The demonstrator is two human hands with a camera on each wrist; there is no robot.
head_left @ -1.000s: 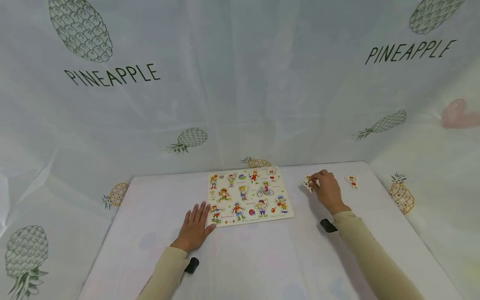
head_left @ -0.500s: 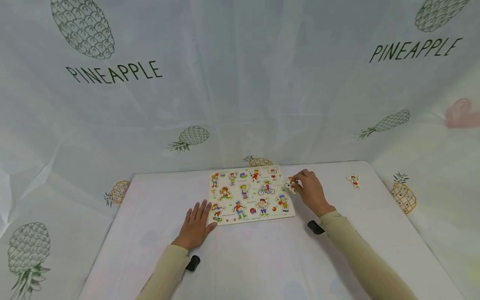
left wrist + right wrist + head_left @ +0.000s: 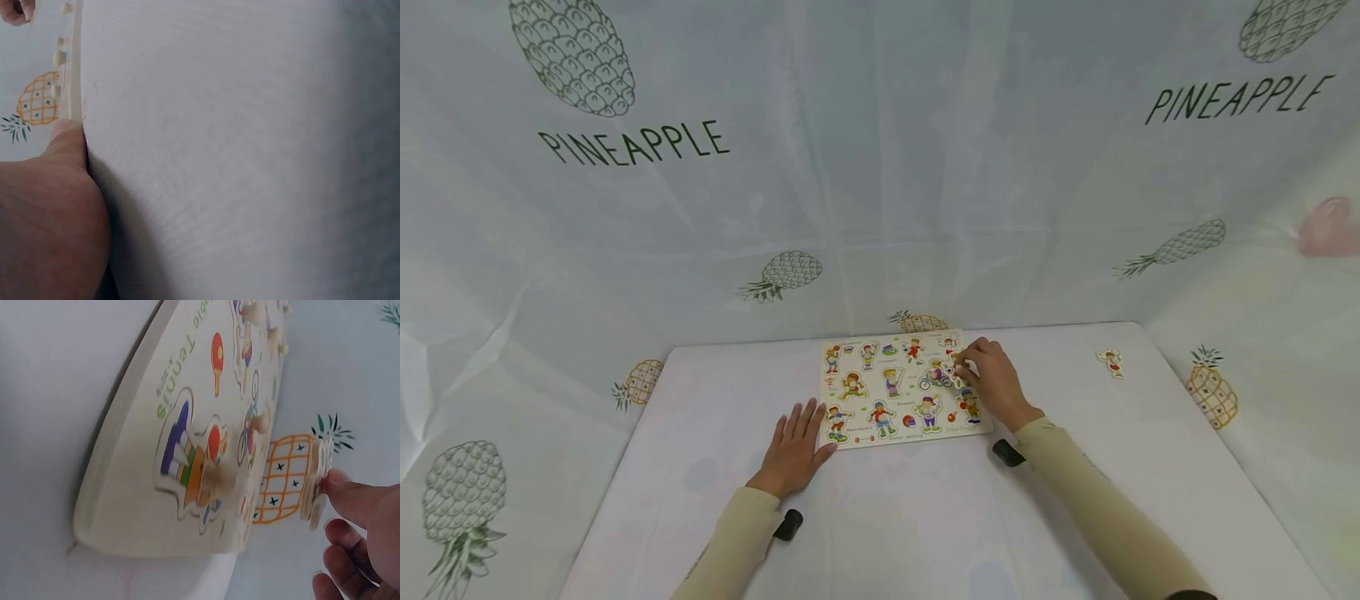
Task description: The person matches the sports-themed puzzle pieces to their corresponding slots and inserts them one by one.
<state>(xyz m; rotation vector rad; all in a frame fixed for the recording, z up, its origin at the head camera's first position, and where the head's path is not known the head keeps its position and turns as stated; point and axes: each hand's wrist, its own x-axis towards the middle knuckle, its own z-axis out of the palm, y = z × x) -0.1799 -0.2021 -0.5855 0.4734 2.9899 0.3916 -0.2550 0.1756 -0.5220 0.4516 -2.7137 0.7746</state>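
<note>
A wooden knob puzzle board (image 3: 872, 387) with cartoon sports figures lies at the table's far side in the head view. My right hand (image 3: 996, 383) pinches a puzzle piece (image 3: 317, 481) between thumb and fingers, above the board's right part. In the right wrist view the piece is edge-on, apart from the board; its picture is mostly hidden. Below it a table tennis figure piece (image 3: 181, 464) with a knob sits in its recess. At the board's left edge my left hand (image 3: 792, 450) rests with fingers spread, its thumb (image 3: 65, 134) touching the board's edge.
One loose puzzle piece (image 3: 1111, 362) lies on the white table (image 3: 895, 525) to the right of the board. A pineapple-print cloth (image 3: 880, 192) hangs behind the table and along its sides.
My right hand has carried the puzzle piece leftward from the table on the right to over the board's right part. The left hand has stayed at the board's left edge.
</note>
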